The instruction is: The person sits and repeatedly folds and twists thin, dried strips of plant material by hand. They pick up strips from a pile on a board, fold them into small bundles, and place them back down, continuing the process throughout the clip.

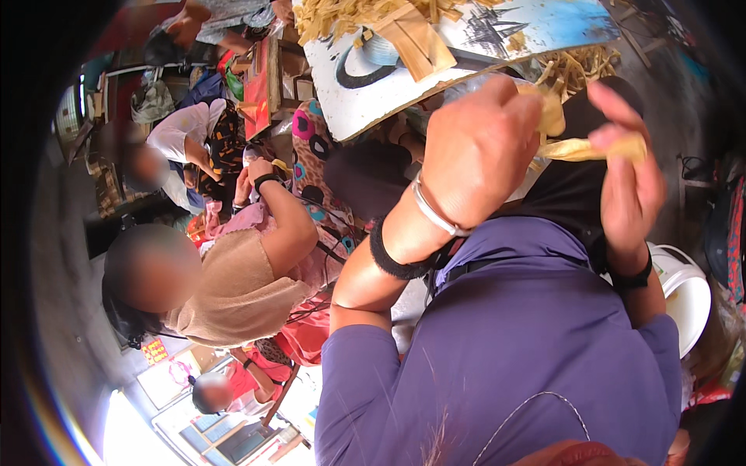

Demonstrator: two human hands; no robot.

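Observation:
My left hand [482, 144], with a silver bangle and a black band at the wrist, is closed in front of me. A soft-looking yellow strip [553, 113] sticks out from its fingers. To its right, my right hand [633, 190] pinches a long, pale yellow strip [579, 149] between thumb and fingers. This strip reaches across toward my left hand, but the blur hides whether both pieces are one. What the strips are made of I cannot make out. Both hands are above my lap, close to the near edge of a painted board [388, 97].
Yellow strips [342, 19] are heaped on the board beside a flat wooden piece [412, 43]. More strips [579, 70] lie beyond my hands. A white bucket [688, 299] stands at my right. On the left, a person in a brown top [241, 287] and others sit close by.

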